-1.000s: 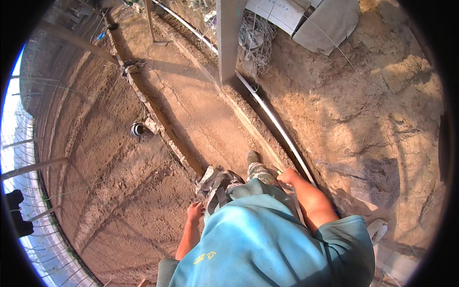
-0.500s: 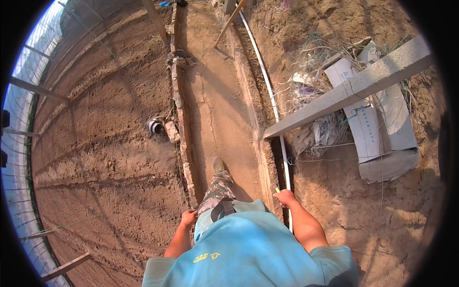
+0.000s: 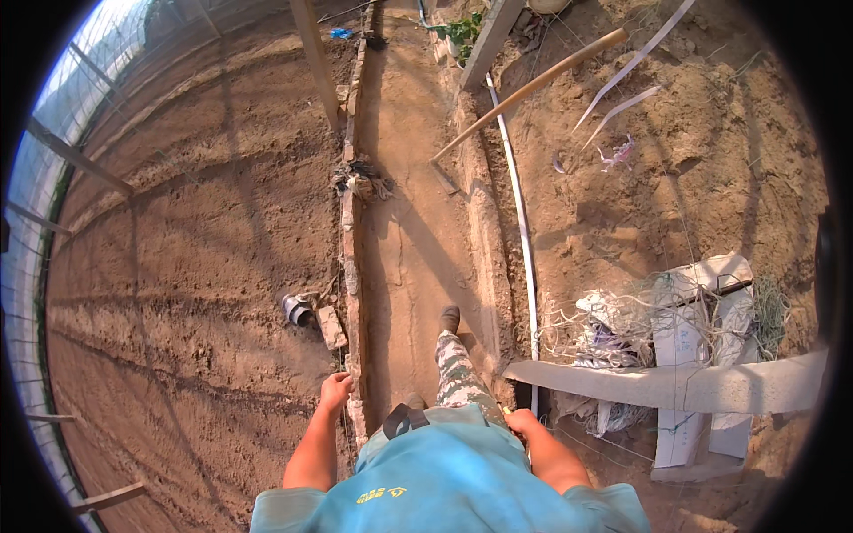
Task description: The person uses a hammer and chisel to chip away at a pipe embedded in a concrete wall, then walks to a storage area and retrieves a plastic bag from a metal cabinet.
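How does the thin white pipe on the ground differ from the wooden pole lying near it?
The white pipe is thin, pale and runs straight along the brick path edge; the wooden pole is thicker, tan and lies slanted across the soil. The pipe reaches down near the person's right hand; the pole lies far from both hands. Both are long and lie on dry earth.

Bare dirt ground [image 3: 204, 266] carries a brick-edged path [image 3: 409, 231], a white pipe [image 3: 520, 231], a wooden pole [image 3: 533, 84] and a short grey pipe piece [image 3: 296, 309].
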Tool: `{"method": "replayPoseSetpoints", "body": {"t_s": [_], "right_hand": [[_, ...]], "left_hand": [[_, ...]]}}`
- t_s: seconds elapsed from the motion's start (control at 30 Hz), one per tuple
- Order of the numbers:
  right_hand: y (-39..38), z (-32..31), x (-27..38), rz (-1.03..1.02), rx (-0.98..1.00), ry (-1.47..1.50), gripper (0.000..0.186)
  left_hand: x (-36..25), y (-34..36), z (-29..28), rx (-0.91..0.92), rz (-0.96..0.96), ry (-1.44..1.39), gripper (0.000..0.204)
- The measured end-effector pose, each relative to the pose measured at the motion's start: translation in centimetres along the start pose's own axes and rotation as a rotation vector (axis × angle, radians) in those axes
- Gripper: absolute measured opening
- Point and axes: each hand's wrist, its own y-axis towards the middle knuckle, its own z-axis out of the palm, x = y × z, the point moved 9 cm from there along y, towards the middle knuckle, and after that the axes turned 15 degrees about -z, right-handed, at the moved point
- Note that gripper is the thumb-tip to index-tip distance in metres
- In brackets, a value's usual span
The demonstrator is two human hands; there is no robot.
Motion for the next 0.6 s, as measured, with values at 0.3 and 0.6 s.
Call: {"method": "replayPoseSetpoints", "body": {"t_s": [0.3,0.6], "right_hand": [[23.9,-10.1,23.7,-0.167,0.058,-0.246,0.047],[35.2,-20.1,62.5,-0.313,0.073,-0.163,0.045]], "left_hand": [[-10.9,4.5,1.1,-0.111,-0.302,-0.067,0.021],[-31.7,16.9,2.6,-0.065,-0.281,-0.217,0.028]]}}
